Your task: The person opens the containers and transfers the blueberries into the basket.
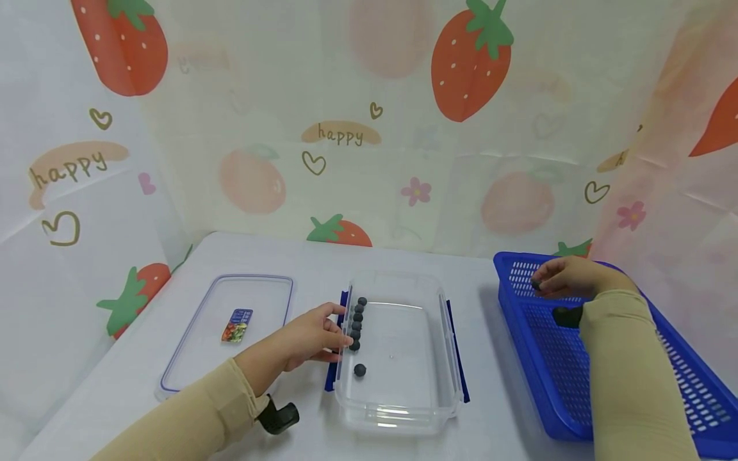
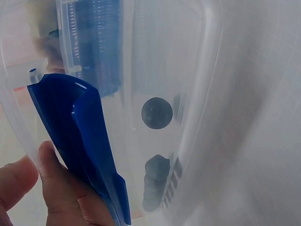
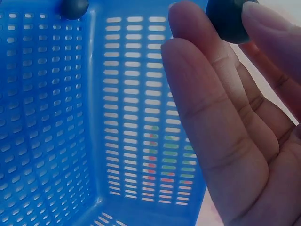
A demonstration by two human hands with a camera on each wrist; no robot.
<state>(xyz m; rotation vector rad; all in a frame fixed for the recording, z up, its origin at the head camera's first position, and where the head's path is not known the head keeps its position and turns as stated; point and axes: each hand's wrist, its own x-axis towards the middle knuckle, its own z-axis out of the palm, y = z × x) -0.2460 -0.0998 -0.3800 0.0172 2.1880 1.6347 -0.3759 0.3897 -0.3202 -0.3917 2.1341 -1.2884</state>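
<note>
My left hand (image 1: 314, 336) grips the left side of a clear plastic container (image 1: 403, 416), with fingers around the rim beside its blue clip latch (image 2: 84, 132). Inside, several small dark balls (image 1: 357, 317) form a row along the left wall. One more dark ball (image 1: 360, 370) sits apart from them, nearer the front. Over at the right, my right hand (image 1: 576, 277) is above the far end of a blue slotted basket (image 1: 530, 358). Between thumb and fingertips it pinches a small dark ball (image 3: 230, 21). Another dark ball (image 3: 74, 7) lies in the basket.
A clear lid (image 1: 196, 326) with a blue seal lies left of the container, bearing a small colourful label (image 1: 237, 325). Strawberry-printed cloth (image 1: 369, 179) hangs behind and at both sides of the white table (image 1: 461, 282). The container's right blue latch (image 1: 458, 352) hangs down outside its wall.
</note>
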